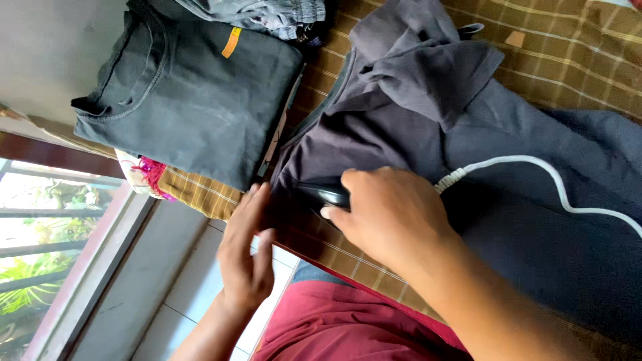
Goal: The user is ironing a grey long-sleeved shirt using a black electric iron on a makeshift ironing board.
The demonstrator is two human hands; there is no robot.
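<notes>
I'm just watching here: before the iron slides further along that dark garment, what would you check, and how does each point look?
1. Right hand grips the iron: ok.
2. Left hand holds the garment edge, beside the iron: ok, but close.
3. White cord lies on the cloth: not ok.
4. Garment flat: not ok, upper part bunched.
5. Folded stack sits apart: ok.
6. Iron heat: cannot tell.

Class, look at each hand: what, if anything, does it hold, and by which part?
The right hand holds a black iron by its handle, from above. The left hand holds nothing; it rests flat on the edge of the dark garment.
</notes>
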